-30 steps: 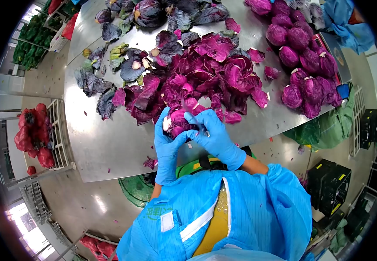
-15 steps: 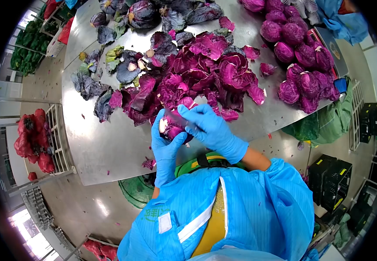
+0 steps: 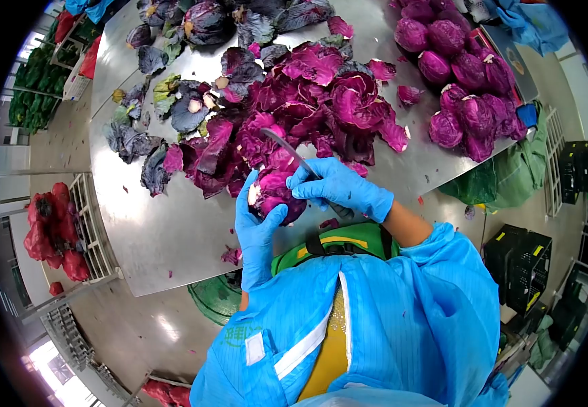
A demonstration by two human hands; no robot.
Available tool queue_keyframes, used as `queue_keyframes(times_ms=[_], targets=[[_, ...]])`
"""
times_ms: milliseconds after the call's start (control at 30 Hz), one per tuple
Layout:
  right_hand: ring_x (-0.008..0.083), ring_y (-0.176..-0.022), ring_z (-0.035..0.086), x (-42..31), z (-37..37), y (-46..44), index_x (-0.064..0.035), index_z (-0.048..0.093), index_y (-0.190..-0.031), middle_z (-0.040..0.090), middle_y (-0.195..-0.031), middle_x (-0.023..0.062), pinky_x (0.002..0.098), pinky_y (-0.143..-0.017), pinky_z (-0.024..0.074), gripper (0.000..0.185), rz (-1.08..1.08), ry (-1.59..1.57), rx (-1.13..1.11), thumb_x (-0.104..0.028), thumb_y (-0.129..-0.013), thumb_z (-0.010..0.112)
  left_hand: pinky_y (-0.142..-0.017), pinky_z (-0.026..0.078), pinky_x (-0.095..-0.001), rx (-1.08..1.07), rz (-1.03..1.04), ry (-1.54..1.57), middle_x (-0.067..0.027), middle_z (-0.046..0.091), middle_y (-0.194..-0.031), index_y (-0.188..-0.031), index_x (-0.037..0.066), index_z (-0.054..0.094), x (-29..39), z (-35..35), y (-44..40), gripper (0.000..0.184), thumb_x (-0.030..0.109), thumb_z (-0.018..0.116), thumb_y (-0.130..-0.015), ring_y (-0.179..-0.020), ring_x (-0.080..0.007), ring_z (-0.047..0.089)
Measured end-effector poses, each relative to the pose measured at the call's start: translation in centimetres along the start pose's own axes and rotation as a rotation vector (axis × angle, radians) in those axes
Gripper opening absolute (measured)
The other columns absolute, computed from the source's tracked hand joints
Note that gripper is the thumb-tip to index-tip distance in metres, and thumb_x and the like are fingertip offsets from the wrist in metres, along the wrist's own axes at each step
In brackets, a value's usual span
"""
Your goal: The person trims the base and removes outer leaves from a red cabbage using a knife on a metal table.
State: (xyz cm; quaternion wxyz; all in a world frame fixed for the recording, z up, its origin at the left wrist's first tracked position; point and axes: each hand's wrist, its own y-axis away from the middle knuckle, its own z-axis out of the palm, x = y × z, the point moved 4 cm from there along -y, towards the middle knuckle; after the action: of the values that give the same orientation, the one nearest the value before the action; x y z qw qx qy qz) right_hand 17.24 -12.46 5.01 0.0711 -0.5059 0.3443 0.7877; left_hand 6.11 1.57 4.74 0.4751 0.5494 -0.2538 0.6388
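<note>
My left hand point(image 3: 256, 232), in a blue glove, cups a red cabbage point(image 3: 277, 198) just above the near part of the steel table point(image 3: 178, 237). Its pale cut stem end faces left. In my right hand point(image 3: 345, 186), also gloved, is a knife point(image 3: 282, 142) with a narrow blade pointing up and left over the loose leaves; the dark handle shows below the fingers. My right fingertips are at the cabbage's right side; whether they touch it I cannot tell. Beyond both hands lies a heap of purple cabbage leaves point(image 3: 307, 102).
Peeled red cabbages point(image 3: 470, 71) are piled at the table's right. Darker untrimmed cabbages point(image 3: 206, 22) and outer leaves lie at the far left. A green bag point(image 3: 511, 180) hangs by the right edge; black crates point(image 3: 517, 268) stand on the floor. Red net sacks point(image 3: 53, 230) are at left.
My right hand has moved slightly right and down, and the knife blade, blurred over the cabbage before, now points up and away from it. My left hand still holds the cabbage.
</note>
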Motion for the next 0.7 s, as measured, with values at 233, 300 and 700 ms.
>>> queue_keyframes(times_ms=[233, 300, 700], targets=[[0.0092, -0.061, 0.057, 0.5, 0.8, 0.7, -0.0041, 0.065, -0.092, 0.063, -0.083, 0.0036, 0.0254, -0.051, 0.0472, 0.015, -0.11, -0.113, 0.166, -0.018, -0.087, 0.069, -0.105, 0.042, -0.036, 0.028, -0.013, 0.072, -0.0133, 0.048, -0.134, -0.142, 0.002, 0.038, -0.6, 0.4, 0.2, 0.082, 0.001, 0.078, -0.071, -0.121, -0.0235, 0.051], [0.0088, -0.06, 0.057, 0.0, 0.6, 0.8, -0.0023, 0.065, -0.092, 0.064, -0.09, 0.0068, 0.024, -0.052, 0.0468, 0.015, -0.545, 0.361, 0.205, -0.015, -0.086, 0.069, -0.105, 0.042, -0.0362, 0.0, -0.003, 0.047, -0.0134, 0.047, -0.135, -0.142, 0.003, 0.038, 0.3, 1.2, 0.4, 0.081, 0.002, 0.078, -0.071, -0.121, -0.0235, 0.051], [0.0077, -0.072, 0.053, 0.0, -0.6, 2.6, 0.0007, 0.062, -0.104, 0.062, -0.087, 0.0042, 0.0243, -0.066, 0.0474, 0.019, -0.496, 0.253, 0.616, -0.01, -0.089, 0.065, -0.101, 0.045, -0.0392, 0.142, -0.043, 0.082, -0.0135, 0.049, -0.133, -0.141, 0.004, 0.039, -0.8, 0.4, 0.9, 0.073, 0.009, 0.075, -0.077, -0.117, -0.0249, 0.053]])
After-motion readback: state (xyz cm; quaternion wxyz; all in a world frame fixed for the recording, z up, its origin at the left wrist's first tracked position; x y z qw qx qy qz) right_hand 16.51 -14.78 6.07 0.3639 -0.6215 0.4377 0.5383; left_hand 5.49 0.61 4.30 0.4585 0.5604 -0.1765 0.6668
